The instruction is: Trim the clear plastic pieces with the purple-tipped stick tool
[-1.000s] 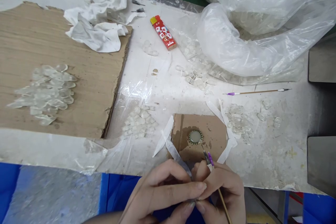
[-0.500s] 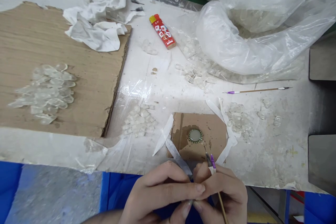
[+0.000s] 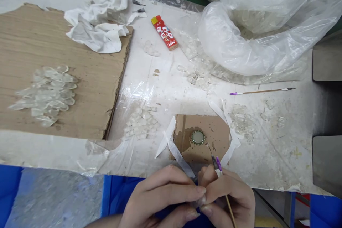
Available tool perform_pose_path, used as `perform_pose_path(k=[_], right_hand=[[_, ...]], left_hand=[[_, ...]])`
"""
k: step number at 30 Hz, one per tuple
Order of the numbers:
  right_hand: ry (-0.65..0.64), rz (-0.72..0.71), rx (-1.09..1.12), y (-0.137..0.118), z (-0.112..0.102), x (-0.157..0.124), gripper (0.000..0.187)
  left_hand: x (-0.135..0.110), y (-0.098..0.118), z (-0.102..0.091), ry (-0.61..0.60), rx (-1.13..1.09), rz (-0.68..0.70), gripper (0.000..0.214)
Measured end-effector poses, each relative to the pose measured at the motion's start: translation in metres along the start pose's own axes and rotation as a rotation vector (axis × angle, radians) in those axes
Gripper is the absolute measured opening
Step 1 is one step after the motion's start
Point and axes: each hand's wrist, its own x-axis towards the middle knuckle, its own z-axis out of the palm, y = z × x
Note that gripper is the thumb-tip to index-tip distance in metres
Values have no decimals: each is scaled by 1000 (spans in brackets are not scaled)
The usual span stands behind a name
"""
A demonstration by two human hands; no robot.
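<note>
At the table's front edge, my left hand (image 3: 160,197) is closed, its thumb and fingertips pinching a small clear piece (image 3: 198,202). The fingertips of my right hand (image 3: 235,196) touch that piece from the other side. Also gripped in my right hand is a thin wooden stick (image 3: 230,210) with a black tip and a purple tip; whether it is one stick or two I cannot tell. Just beyond the hands lies a small cardboard piece (image 3: 219,128) taped down with white strips. On it a bottle cap (image 3: 198,137) holds a pale liquid, with a wet stain around it.
Small whitish pieces (image 3: 141,123) and clear pieces (image 3: 243,119) are heaped either side. Another tipped stick (image 3: 262,92) lies farther right. A red lighter (image 3: 164,32), plastic bags (image 3: 240,50), crumpled tissue (image 3: 98,35) and a large cardboard sheet (image 3: 91,89) bearing clear pieces (image 3: 50,92) surround them.
My fingertips have parted slightly, so the clear piece now shows between them. My right hand and its stick have shifted a little to the right.
</note>
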Motion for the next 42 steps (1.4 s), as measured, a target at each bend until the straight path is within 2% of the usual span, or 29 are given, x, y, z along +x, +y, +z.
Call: perform_pose_path(k=[13, 21, 33, 38, 42], right_hand=[[39, 15, 41, -1, 6, 1, 15], [-29, 32, 53, 4, -2, 1, 16], [-26, -8, 75, 5, -2, 1, 6], [12, -12, 47, 2, 2, 0, 9], [101, -24, 64, 2, 12, 1, 14]], left_hand=[[-1, -5, -2, -17, -98, -17, 29], [2, -3, -4, 19, -135, -92, 27], [4, -6, 1, 14, -162, -84, 29], [3, -4, 1, 15, -184, -85, 31], [2, -4, 0, -1, -171, -96, 30]])
